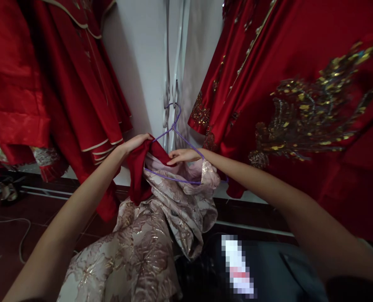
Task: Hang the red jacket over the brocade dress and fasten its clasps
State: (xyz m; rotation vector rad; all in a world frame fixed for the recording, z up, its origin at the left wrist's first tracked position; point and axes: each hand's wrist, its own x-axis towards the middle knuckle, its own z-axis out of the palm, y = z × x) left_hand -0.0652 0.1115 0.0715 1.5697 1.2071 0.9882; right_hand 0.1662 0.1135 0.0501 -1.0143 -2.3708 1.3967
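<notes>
A purple wire hanger point(186, 140) hangs by its hook from a white metal rack point(175, 50). A pale pink brocade garment point(148, 247) with a shiny flower pattern droops from it, its shoulder over the hanger's right end. Beside that, a plain red garment point(139, 172) covers the hanger's left end. My left hand point(138, 143) grips the red garment at its top left, fingertips partly hidden by the cloth. Through the hanger's frame reaches my right hand point(184, 156), its fingers closed on the red garment's edge.
Red garments point(76, 84) hang close on the left. At right hangs a red dress point(287, 176) with gold sequins. Below lies a dark item point(277, 264) beside a blurred-out patch. Shoes point(8, 192) and a pale cable point(24, 239) are on the floor at left.
</notes>
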